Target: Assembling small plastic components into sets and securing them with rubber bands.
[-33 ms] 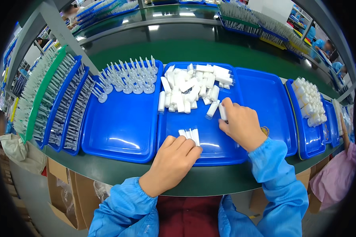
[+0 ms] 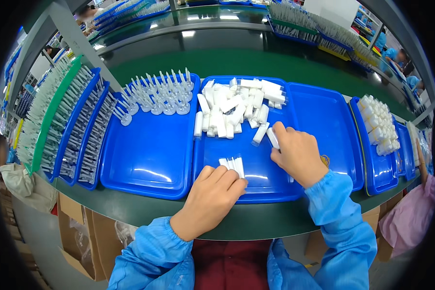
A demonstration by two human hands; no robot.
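My left hand (image 2: 213, 194) is closed at the front of the middle blue tray (image 2: 263, 186), its fingers on several short white rolls (image 2: 233, 165) standing side by side. Farther right, over the same tray, my right hand (image 2: 298, 153) pinches one white roll (image 2: 272, 138) between thumb and fingers. Beside that roll lies another white roll (image 2: 260, 133) in clear wrap. Behind both hands, a loose heap of white rolls (image 2: 232, 106) covers the tray's far half. A small white bit shows under the right hand, mostly hidden.
The left blue tray (image 2: 145, 150) holds upright clear, pointed pieces (image 2: 166, 96) at its back. Stacked trays of similar pieces (image 2: 58, 116) lean at far left. On the right are another blue tray (image 2: 324, 111) and one with wrapped white rolls (image 2: 378, 125). A green belt (image 2: 188, 60) runs behind.
My right hand has shifted slightly to the right, and the roll in it has tilted a little. My left hand stays nearly still on its rolls.
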